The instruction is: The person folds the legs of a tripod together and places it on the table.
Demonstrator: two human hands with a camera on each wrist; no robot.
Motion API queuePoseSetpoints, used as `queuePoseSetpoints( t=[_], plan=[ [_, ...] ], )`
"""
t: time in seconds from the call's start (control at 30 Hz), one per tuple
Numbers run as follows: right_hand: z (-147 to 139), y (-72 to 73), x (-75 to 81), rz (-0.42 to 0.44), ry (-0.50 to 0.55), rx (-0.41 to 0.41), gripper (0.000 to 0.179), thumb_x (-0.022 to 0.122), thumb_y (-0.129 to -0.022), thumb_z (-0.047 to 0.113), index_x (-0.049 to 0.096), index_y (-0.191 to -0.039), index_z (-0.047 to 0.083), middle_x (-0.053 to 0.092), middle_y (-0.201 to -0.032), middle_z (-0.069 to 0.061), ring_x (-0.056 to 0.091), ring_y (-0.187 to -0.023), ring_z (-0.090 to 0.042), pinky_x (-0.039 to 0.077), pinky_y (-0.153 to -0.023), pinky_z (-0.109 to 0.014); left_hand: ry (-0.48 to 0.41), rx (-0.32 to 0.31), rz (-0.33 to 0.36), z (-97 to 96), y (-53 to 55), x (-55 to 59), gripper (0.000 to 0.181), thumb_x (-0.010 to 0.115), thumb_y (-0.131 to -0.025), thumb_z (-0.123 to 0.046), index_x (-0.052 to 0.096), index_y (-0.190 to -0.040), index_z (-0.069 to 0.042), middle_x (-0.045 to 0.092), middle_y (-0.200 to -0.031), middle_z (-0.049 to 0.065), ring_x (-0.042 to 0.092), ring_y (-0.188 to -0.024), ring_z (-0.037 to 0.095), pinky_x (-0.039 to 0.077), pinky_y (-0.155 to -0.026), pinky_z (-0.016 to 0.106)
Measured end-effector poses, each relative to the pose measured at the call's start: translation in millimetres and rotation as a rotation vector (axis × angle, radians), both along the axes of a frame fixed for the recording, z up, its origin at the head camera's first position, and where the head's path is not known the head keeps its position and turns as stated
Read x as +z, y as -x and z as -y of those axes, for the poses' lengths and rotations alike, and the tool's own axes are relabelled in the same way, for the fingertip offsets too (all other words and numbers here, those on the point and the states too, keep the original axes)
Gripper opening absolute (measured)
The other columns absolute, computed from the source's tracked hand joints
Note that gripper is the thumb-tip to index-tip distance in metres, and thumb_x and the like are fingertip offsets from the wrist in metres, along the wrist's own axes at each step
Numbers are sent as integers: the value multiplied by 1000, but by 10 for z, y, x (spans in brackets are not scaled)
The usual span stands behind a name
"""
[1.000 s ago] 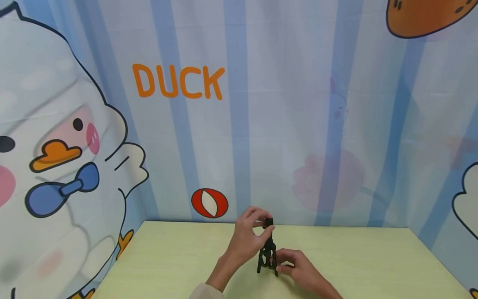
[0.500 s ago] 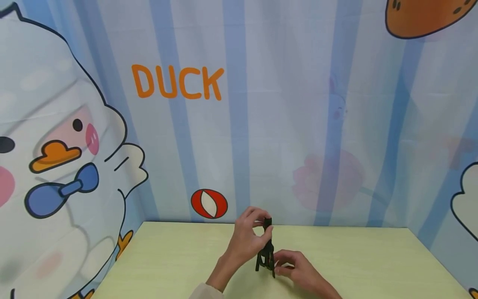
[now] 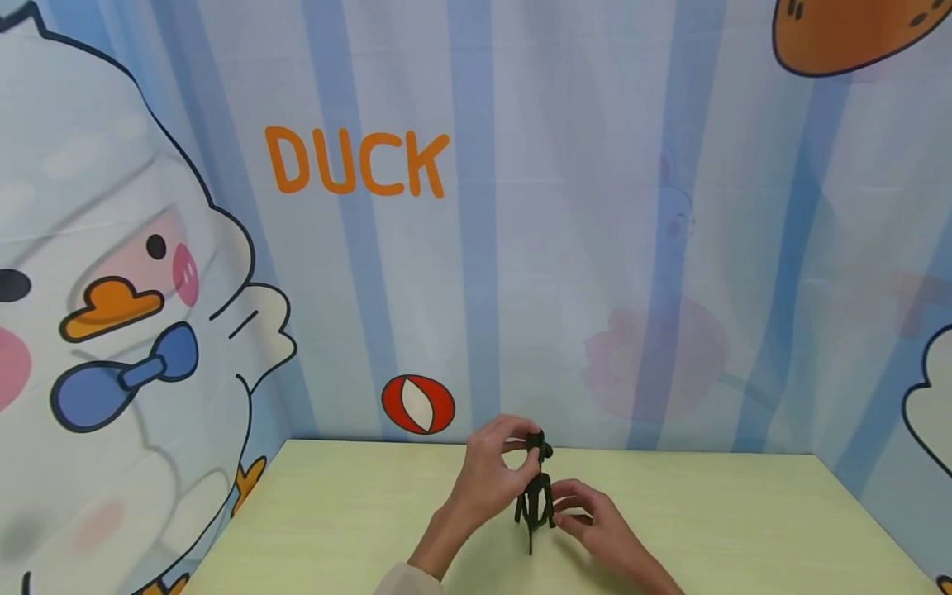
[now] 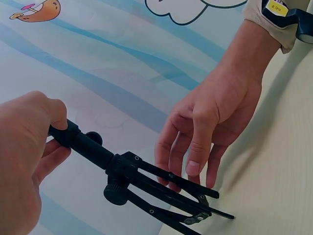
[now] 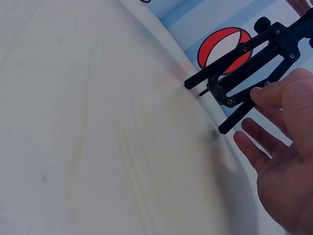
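Observation:
A small black tripod point(image 3: 533, 496) with narrow folding legs stands out over the table. My left hand point(image 3: 494, 475) grips its top end between thumb and fingers; the left wrist view shows this hand point(image 4: 24, 152) around the head, above a round knob point(image 4: 116, 192). Beside the legs is my right hand point(image 3: 595, 521), fingers relaxed and spread. In the right wrist view its thumb point(image 5: 274, 93) lies at one leg point(image 5: 237, 115), while the other fingers stay loose below. From the left wrist side, the tripod's leg point(image 4: 176, 181) overlaps some right fingertips.
The pale yellow table point(image 3: 357, 512) runs back to a blue striped cloth backdrop point(image 3: 550, 248) printed with a duck and a red ball. A band with a dark device point(image 4: 296, 19) sits on the right wrist.
The tripod has turned about its length, so a knob near the top now shows on its right and one thin leg points down in front. My right hand has shifted slightly up.

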State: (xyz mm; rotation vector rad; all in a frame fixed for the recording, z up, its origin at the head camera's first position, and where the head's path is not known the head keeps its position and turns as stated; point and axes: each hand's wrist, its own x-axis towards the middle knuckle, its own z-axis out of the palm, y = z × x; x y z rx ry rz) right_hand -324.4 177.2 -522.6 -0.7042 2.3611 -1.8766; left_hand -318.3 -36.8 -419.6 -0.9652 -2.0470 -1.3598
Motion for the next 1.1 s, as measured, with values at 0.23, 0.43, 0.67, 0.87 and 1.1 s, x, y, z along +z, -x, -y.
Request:
queuePoseSetpoints(
  t=[0.23,0.43,0.67,0.87,1.1],
  plan=[
    [-19,12,12,7,-41,44,23,63,-102,4,68,-125,0,68,-119,-24,67,-110,-24,57,-87,-26,4,-28,12,18,16,2,27,70,-90,7,70,-113,-7,70,-109,5,72,-98,19,62,-86,35],
    [-48,-4,8,-28,-29,75,21,61,-102,0,68,-122,-2,69,-118,-20,68,-109,-20,58,-87,-27,-2,-71,42,40,23,9,28,73,-91,8,71,-115,-6,72,-111,5,73,-99,21,61,-88,32],
    [-70,-11,-17,-96,-9,127,20,61,-102,-2,69,-119,-6,71,-114,-25,68,-105,-16,59,-86,-28,20,-53,88,41,18,20,24,78,-93,-3,72,-116,-5,73,-111,2,71,-103,17,59,-90,27],
    [-87,3,-36,-143,-27,178,19,62,-100,-2,70,-117,-5,71,-112,-27,68,-104,-12,59,-86,-27,9,-74,89,42,19,21,24,77,-92,3,72,-114,-5,74,-112,3,71,-104,19,59,-90,26],
    [-79,11,-37,-150,-28,239,19,62,-99,-3,69,-117,-7,70,-113,-26,68,-105,-13,57,-92,-27,-9,-112,104,58,27,5,26,75,-92,4,72,-113,-10,74,-114,9,71,-105,20,59,-91,27]
  ],
)
